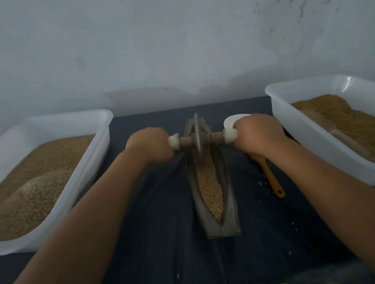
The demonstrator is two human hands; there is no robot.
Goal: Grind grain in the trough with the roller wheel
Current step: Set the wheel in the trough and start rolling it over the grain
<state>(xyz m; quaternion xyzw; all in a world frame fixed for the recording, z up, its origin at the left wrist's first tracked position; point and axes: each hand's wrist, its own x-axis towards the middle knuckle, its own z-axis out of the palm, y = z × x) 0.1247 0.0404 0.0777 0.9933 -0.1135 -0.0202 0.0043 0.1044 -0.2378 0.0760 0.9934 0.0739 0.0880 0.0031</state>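
Grinding station, head view.

1. The long grey boat-shaped trough (pixel 230 206) lies at the centre of the work surface, running lengthwise from 6 o'clock to 12 o'clock. A strip of pale tan grain (pixel 209 185) fills its channel from the near tip up to the wheel.
2. The thin grey disc roller wheel (pixel 196 127) stands upright on edge in the channel, in the 12 o'clock half of the trough. Its rim sits down in the grain.
3. A brown wooden axle (pixel 213 136) passes through the wheel's hub and crosses the trough from 9 o'clock to 3 o'clock. It has a pale cap on each end.
4. The left hand (pixel 151 144) wraps its curled fingers round the 9 o'clock end of the axle. The right hand (pixel 257 132) grips the 3 o'clock end the same way. Both forearms reach in from 6 o'clock.
5. A dark blue cloth (pixel 155 214) covers the surface under the trough, with a few stray grains at 4 o'clock.
6. A spoon with a yellow handle and white head (pixel 271 179) lies on the cloth at 3 o'clock, partly under the right hand.
7. A white plastic tub at 9 o'clock (pixel 87 166) holds heaped tan grain.
8. A second white plastic tub at 3 o'clock (pixel 297 135) holds browner material. A pale object is half buried there; I cannot identify it.
9. A pale grey scuffed wall (pixel 171 39) stands at 12 o'clock.
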